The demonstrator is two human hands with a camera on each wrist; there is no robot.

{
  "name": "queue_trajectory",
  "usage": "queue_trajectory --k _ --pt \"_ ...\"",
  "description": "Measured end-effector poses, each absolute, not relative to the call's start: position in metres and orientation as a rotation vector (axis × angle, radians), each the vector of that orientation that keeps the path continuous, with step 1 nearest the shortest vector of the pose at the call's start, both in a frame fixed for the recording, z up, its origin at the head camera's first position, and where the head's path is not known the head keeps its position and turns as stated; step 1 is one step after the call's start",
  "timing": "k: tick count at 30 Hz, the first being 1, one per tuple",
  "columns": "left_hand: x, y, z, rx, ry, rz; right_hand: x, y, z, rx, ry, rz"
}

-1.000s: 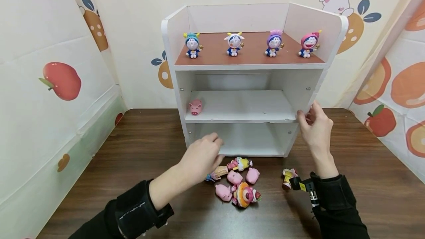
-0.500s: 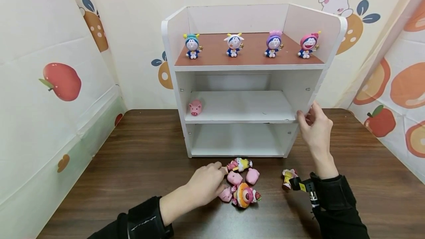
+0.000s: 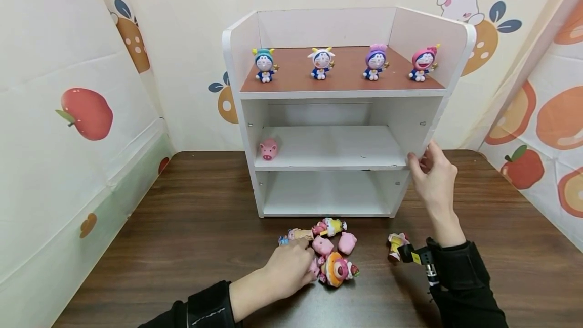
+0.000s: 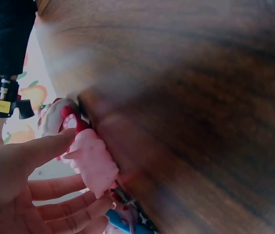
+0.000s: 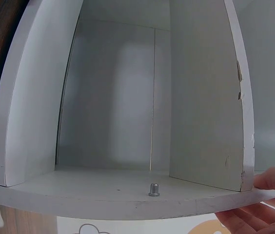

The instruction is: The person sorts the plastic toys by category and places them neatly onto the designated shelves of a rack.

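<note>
My left hand [image 3: 287, 272] is low over the pile of figurines on the table. In the left wrist view its thumb and fingers lie on either side of a pink pig figurine [image 4: 96, 163] and pinch it; the head view shows only a sliver of that pig. My right hand [image 3: 434, 181] grips the right side panel of the white shelf unit [image 3: 328, 167], thumb at the front edge and fingers behind, as the right wrist view also shows. Another pink pig [image 3: 268, 149] stands at the left of the middle shelf.
Beside my left hand lie two more pigs, a bear figurine with an orange ring [image 3: 336, 269], and yellow and blue figurines. One yellow figurine [image 3: 397, 245] lies near the right wrist. Several blue hooded cat figurines [image 3: 322, 63] line the top shelf.
My left hand has come down from in front of the bottom shelf to the pile and onto a pig at its left. My right hand has stayed on the shelf unit.
</note>
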State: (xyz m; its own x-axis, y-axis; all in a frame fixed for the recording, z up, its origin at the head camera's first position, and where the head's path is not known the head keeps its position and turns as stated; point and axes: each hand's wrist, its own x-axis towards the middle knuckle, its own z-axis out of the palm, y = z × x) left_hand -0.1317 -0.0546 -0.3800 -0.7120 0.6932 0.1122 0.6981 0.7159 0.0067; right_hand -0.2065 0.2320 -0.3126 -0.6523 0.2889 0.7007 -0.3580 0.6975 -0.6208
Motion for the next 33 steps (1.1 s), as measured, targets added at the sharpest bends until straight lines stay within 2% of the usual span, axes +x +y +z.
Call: queue_trajectory --k 9,21,26,33 --pt "-0.133 -0.056 -0.382 -1.212 -2.775 -0.054 -0.207 0.233 -0.314 0.061 -2.06 0.983" --pt "-0.154 -0.066 -0.37 -1.69 -2.761 -0.142 -0.208 0.233 -0.312 0.045 -2.061 0.976" --pt "-0.153 -0.069 -0.367 -1.615 -2.814 -0.189 -0.208 0.232 -0.313 0.04 -2.065 0.975" --pt "-0.141 -0.065 -0.374 -1.365 -2.841 -0.226 -0.207 0.232 -0.313 0.046 -2.067 0.989"
